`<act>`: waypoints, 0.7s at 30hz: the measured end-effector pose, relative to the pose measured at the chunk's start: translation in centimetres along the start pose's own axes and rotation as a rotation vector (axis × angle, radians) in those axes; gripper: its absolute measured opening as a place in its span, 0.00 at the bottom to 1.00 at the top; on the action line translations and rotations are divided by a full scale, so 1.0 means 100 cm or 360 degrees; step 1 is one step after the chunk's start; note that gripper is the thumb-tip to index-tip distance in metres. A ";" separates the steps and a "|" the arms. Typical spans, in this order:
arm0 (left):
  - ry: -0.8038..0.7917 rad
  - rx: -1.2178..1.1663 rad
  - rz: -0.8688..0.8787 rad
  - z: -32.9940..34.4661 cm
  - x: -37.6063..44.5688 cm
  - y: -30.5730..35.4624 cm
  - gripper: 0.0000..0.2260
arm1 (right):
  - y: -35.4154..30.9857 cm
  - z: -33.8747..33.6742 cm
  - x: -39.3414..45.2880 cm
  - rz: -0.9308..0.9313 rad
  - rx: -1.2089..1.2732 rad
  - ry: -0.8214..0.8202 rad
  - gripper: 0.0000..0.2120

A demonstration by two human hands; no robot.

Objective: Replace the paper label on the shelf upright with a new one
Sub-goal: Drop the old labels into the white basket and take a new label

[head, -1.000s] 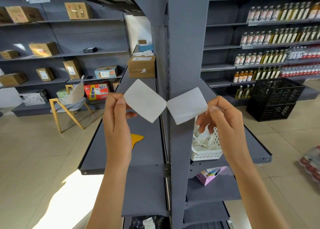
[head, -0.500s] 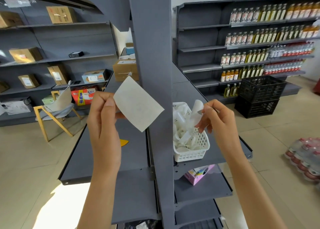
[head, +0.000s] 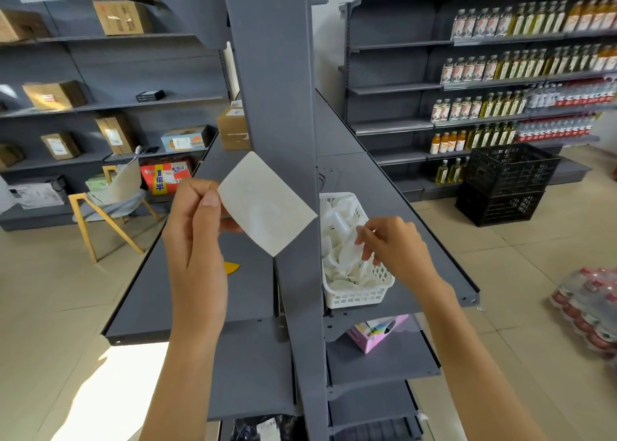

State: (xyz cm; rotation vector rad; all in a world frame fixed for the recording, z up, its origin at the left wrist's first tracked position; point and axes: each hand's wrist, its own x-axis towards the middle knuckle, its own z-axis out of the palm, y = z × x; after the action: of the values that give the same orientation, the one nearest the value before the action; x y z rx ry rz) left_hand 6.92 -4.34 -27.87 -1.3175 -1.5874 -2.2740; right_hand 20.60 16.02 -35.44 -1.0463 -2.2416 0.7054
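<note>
Fingers of the left hand [head: 197, 230] pinch one corner of a white label [head: 265, 203], holding it tilted like a diamond just in front of the grey upright [head: 283, 107]; whether it touches the steel cannot be told. Fingers of the right hand [head: 397, 250] are curled over a white basket [head: 360, 295] full of crumpled paper scraps, and seem to be nipping a thin white strip [head: 359, 243], though the blur leaves that unsure. Judging from this, the strip is probably peeled backing being dropped among the scraps, which would put the task past its middle: no old label shows on the visible face of the upright, and the new one appears ready but not yet stuck on. Left to do, by that reading, is pressing the label flat against the upright and smoothing it. The label itself is blank on the side that shows. Readable writing is scarce: a red carton [head: 165, 177] on the far shelf bears a large "1" with Chinese characters in yellow, and the bottles [head: 500, 70] at right are too small to read.
</note>
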 end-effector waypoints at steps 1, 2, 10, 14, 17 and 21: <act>0.0000 -0.0003 -0.0001 -0.001 0.000 0.000 0.09 | -0.001 0.001 0.001 -0.0001 -0.0010 -0.0010 0.16; -0.0003 -0.0002 0.0000 -0.002 -0.001 0.000 0.08 | -0.002 0.001 0.002 0.0002 -0.0012 -0.0019 0.17; 0.0009 0.0085 -0.0013 -0.008 -0.002 0.000 0.10 | -0.007 0.002 0.008 0.0031 -0.0126 -0.0059 0.21; -0.0003 0.0115 -0.0017 -0.010 -0.003 -0.001 0.09 | -0.006 0.002 0.010 0.0017 -0.0288 -0.0114 0.22; -0.0011 0.0116 -0.0009 -0.012 -0.003 -0.001 0.09 | -0.009 0.000 0.008 0.0020 -0.0085 -0.0069 0.22; -0.0032 0.0143 0.0003 -0.013 -0.003 0.002 0.10 | -0.024 -0.009 0.002 -0.0116 0.0249 -0.0004 0.24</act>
State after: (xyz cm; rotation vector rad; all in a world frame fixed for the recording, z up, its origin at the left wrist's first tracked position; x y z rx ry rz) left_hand 6.41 -5.60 -28.10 -1.3237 -1.6723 -2.1676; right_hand 19.90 15.10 -33.19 -0.8844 -2.1757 0.8362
